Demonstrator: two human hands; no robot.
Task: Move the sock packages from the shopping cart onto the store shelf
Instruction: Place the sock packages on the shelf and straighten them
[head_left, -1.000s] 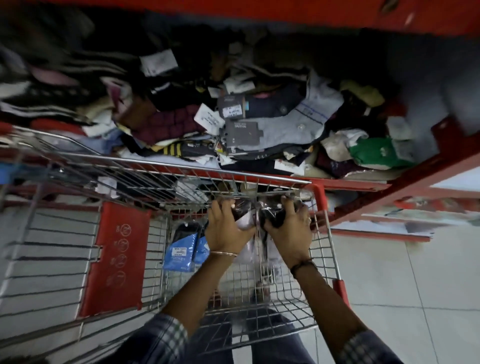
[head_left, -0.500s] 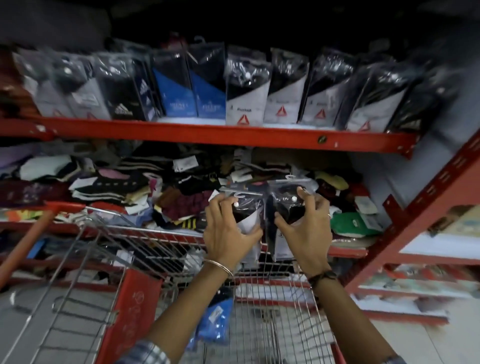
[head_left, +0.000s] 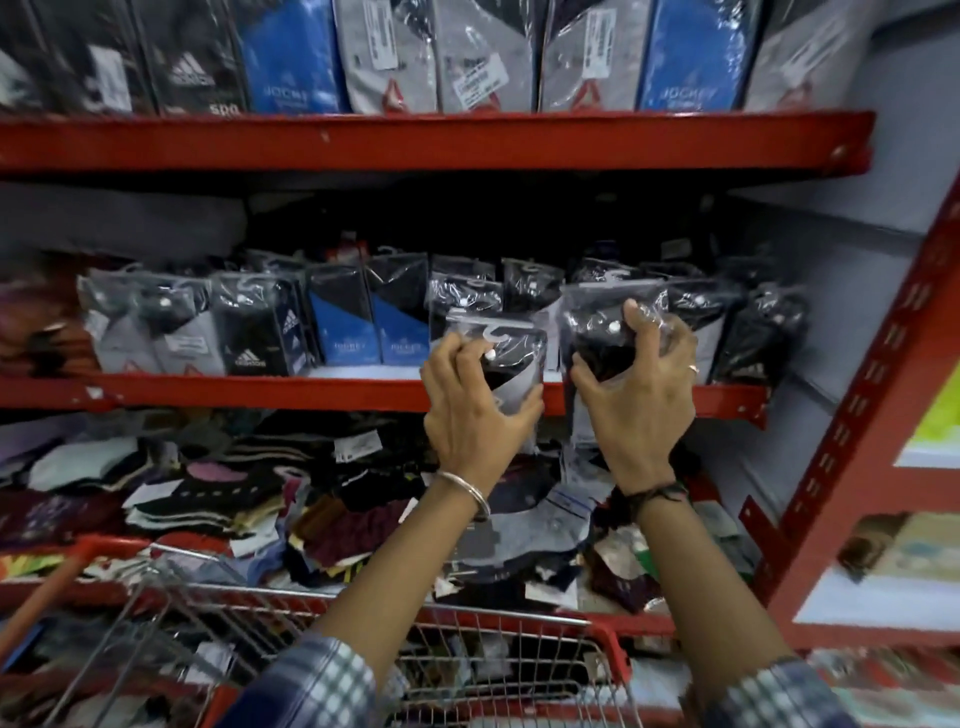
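Top-shelf packs (head_left: 467, 52) are cut off above; the cart (head_left: 519, 670) runs off below.

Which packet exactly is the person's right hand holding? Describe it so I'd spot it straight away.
Find the middle red shelf, lined with upright sock packets. In front of its right part, the right hand grips a clear plastic sock packet holding black socks, with a white snap button near the thumb. Unlike the row behind, it hangs over the shelf's front edge, and it sits higher than the packet in the left hand.
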